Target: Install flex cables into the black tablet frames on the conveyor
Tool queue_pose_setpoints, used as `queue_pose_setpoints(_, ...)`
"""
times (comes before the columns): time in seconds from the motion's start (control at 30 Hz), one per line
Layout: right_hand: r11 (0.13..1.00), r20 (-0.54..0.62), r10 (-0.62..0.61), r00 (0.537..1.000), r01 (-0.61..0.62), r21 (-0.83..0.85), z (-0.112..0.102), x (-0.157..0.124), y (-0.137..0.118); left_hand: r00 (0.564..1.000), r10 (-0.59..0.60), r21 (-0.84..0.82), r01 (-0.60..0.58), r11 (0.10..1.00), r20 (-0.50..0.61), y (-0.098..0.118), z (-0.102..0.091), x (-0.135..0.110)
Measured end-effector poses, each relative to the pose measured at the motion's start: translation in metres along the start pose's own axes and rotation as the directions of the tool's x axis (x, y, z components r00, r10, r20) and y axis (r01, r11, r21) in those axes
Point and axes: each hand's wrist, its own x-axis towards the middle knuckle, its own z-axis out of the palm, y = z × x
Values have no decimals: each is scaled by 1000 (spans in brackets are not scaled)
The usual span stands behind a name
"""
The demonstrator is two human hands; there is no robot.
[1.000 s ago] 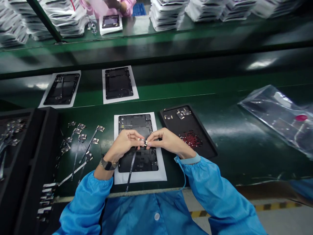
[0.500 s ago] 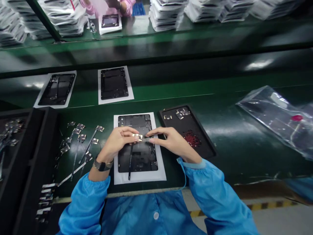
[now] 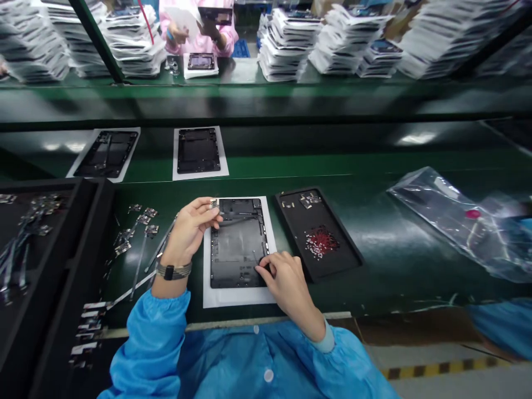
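Note:
In front of me a black tablet housing [image 3: 236,244] lies on a white sheet [image 3: 211,299]. My left hand [image 3: 189,230] is over its upper left corner, thumb and fingers pinching a small circuit board [image 3: 214,204] with gold edges. A dark ribbon cable [image 3: 241,217] runs rightward from near that board across the housing. My right hand [image 3: 286,280] is at the housing's lower right, thumb and index finger closed together. What they hold, if anything, I cannot make out.
Right of the housing, a black tray [image 3: 341,244] carries small boards and red-and-white bits [image 3: 322,241]. Loose boards with ribbon cables [image 3: 145,221] lie left, beside a black box [image 3: 100,221]. Two more housings [image 3: 198,149] lie farther back. A clear plastic bag [image 3: 449,216] is at right.
My left hand has moved up and left with the circuit board, to the housing's upper left corner. My right hand has left the board and come down to the lower right. The view has shifted.

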Motion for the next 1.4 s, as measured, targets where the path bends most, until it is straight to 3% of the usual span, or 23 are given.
queue_pose_setpoints(0.27,988,-72,153,986,-151,27,7,23,-1,998,56,18,-56,998,0,-12,4,3)
queue_pose_setpoints(0.43,988,-53,149,987,-146,54,8,30,-6,998,58,21,-59,998,34,-17,6,2)
queue_pose_setpoints(0.6,952,-28,81,996,-69,300,5,19,-7,998,25,72,-30,997,62,-21,9,-1)
queue_pose_setpoints(0.8,813,91,21,996,-70,578,6,3,0,998,-5,167,-6,986,63,-18,16,-4)
queue_pose_setpoints(0.93,744,183,11,983,-130,655,-4,3,3,995,-16,200,-4,980,97,-17,19,-20)
queue_pose_setpoints(1.07,776,221,-32,975,-115,620,-16,7,2,996,-33,236,14,972,78,-28,15,-47)
queue_pose_setpoints(1.2,807,234,-67,970,-85,584,-18,9,2,990,-137,327,119,938,34,-47,12,-71)
queue_pose_setpoints(1.4,798,269,-93,959,-90,596,-18,8,4,973,-221,344,229,911,-63,-65,18,-84)
